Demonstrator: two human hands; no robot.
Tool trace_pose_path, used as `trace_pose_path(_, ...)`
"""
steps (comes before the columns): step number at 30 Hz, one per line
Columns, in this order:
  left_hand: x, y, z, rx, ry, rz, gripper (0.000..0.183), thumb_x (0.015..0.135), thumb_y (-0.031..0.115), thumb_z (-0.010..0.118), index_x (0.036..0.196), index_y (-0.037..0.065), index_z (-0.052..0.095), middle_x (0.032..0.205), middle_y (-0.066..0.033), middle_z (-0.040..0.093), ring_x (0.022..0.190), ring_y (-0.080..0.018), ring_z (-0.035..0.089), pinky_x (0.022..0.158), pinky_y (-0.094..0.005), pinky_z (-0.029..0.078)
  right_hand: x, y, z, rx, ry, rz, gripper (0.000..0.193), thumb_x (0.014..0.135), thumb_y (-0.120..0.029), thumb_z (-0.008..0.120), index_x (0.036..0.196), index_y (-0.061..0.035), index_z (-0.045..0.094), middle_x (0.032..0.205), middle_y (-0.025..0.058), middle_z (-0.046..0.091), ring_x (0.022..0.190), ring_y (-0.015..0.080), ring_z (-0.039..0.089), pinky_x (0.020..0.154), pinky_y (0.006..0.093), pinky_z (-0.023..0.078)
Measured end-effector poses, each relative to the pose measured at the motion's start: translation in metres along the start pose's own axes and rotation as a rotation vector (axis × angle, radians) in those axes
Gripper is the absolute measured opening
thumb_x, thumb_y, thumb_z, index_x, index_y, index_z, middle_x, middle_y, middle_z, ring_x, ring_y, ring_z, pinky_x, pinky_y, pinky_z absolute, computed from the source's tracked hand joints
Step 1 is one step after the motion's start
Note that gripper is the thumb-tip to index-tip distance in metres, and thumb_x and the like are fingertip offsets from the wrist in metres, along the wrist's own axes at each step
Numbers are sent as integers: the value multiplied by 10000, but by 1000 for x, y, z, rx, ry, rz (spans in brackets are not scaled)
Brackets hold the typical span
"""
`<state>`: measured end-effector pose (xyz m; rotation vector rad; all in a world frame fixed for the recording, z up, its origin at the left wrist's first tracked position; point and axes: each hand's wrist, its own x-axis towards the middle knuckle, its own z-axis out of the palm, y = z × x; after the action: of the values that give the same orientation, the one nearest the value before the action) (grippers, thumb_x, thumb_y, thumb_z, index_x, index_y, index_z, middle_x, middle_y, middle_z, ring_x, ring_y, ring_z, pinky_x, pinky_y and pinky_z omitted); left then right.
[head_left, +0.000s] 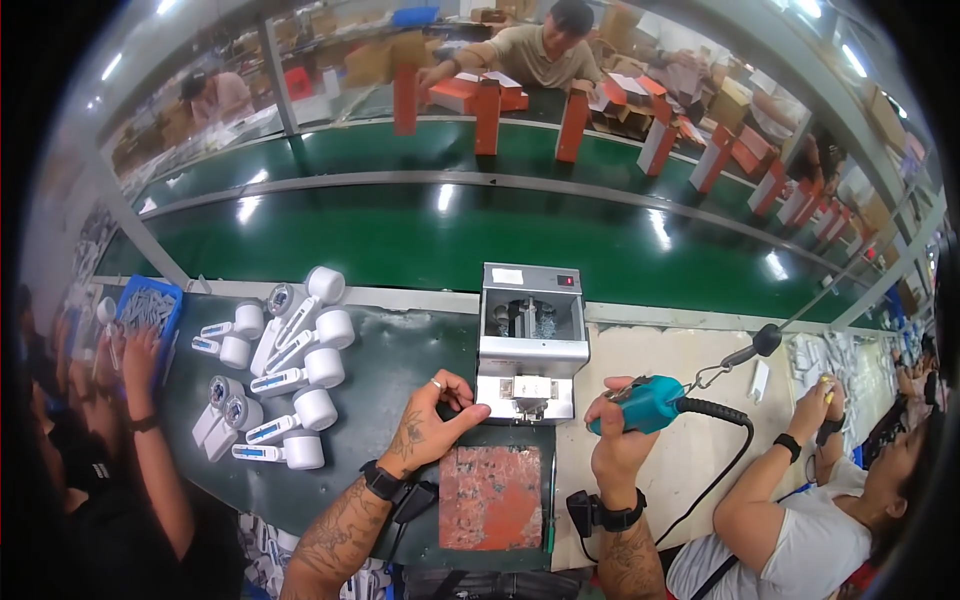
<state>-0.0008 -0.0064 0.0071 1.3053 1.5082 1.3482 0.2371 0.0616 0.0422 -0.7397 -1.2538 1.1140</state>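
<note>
My right hand [618, 440] is wrapped around a teal electric screwdriver [645, 405], which hangs from a metal hook and has a black cable. My left hand [435, 420] is at the near left corner of a grey screw feeder [535, 355]. Its fingers are loosely curled, with the thumb stretched apart from them toward the feeder's front; no held thing shows. Loose small screws lie in the feeder's open top. Left of it, several white handheld devices [325, 368] with round heads and blue-striped handles lie on the dark green mat [400, 345].
A worn reddish pad [490, 498] lies before me. Beyond the bench runs a green conveyor [390, 225], with orange-and-white boxes [487, 118] standing along its far side. A blue bin [150, 312] of grey parts stands at left. People sit close on both sides; another works across.
</note>
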Motion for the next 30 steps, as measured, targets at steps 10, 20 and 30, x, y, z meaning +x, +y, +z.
trace_pose_path(10, 0, -4, -3, -42, 12, 45, 287, 829, 204, 795, 930, 54, 572, 850, 10, 587, 785, -91, 518, 747, -242, 456, 2, -2, 8, -77, 18, -27, 504, 890, -400, 734, 1085, 16, 527, 713, 45, 580, 627, 138, 574, 596, 253, 444)
trace_pose_path(20, 2, 1, 0, 8, -6, 28, 302, 829, 225, 797, 929, 52, 571, 832, 5, 587, 781, -94, 525, 740, -246, 460, -1, 3, 4, -104, 23, -29, 474, 902, -365, 726, 1097, 23, 534, 720, 44, 574, 632, 140, 580, 599, 254, 443)
trace_pose_path(30, 2, 6, -1, 32, -9, 35, 296, 838, 221, 789, 934, 46, 570, 830, -2, 595, 775, -94, 534, 738, -248, 468, -2, 3, 2, -39, -9, -21, 343, 912, -213, 730, 1122, 12, 579, 784, 15, 603, 674, 85, 578, 626, 227, 472)
